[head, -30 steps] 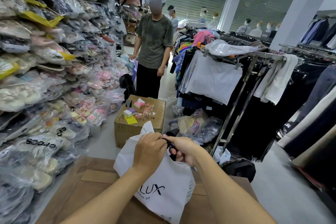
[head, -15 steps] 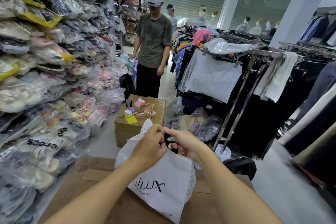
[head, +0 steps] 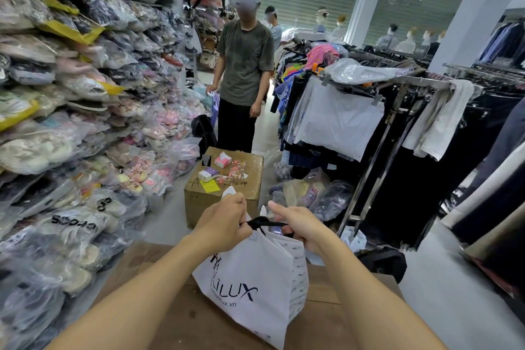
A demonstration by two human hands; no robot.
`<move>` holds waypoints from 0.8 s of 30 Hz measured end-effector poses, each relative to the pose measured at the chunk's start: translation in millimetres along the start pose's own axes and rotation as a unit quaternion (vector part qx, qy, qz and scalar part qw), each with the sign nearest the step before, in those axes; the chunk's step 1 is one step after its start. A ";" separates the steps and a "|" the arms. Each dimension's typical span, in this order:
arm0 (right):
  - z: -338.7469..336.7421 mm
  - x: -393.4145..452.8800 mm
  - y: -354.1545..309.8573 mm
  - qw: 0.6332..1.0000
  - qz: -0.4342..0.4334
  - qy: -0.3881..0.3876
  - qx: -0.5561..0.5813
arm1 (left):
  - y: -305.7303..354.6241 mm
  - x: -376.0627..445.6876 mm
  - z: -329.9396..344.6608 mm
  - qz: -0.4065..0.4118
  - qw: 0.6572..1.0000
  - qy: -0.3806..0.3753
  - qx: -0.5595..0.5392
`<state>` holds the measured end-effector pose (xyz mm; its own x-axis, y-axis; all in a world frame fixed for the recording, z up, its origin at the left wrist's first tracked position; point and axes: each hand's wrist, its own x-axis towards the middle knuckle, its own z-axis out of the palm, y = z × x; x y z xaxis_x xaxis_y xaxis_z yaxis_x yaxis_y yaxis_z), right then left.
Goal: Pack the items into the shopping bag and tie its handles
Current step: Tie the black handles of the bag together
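A white shopping bag (head: 250, 287) with dark lettering stands upright on a brown cardboard surface (head: 181, 318) in front of me. Its black handles (head: 262, 222) are twisted into a knot above the bag's mouth. My left hand (head: 224, 221) grips the left end of the handles. My right hand (head: 298, 221) grips the right end, thumb up. The two hands are apart, with the black cord stretched taut between them. The bag's contents are hidden.
A cardboard box (head: 227, 187) with small packets and a phone on top stands just beyond the bag. A person (head: 244, 77) stands behind it in the aisle. Bagged shoes (head: 71, 122) are stacked along the left. Clothing racks (head: 397, 128) fill the right.
My hands were close together over the bag's mouth; now they have drawn apart sideways, pulling the black handles taut into a knot. The bag has turned slightly.
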<state>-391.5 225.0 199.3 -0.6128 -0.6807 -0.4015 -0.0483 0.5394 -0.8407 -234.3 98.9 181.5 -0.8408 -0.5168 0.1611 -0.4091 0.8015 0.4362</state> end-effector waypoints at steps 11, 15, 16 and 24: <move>-17.6 -24.6 1.7 0.936 -0.150 -0.063 -0.311 | -1.6 26.0 -36.0 0.035 0.971 -0.143 0.191; -14.4 -30.6 7.4 0.895 -0.174 -0.085 -0.403 | -1.6 44.9 -36.0 0.004 0.960 -0.212 0.184; -15.3 -31.8 8.8 0.886 -0.180 -0.091 -0.417 | -1.4 48.8 -35.1 -0.002 0.958 -0.225 0.176; -36.4 -27.6 30.9 0.920 -0.193 -0.002 -0.341 | -1.3 50.0 -35.2 -0.018 0.969 -0.176 0.173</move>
<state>-404.8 278.5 197.5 -0.4437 -0.8876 -0.1237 -0.7458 0.4422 -0.4982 -263.4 61.4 220.1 -0.8674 -0.4611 -0.1874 -0.4842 0.8689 0.1031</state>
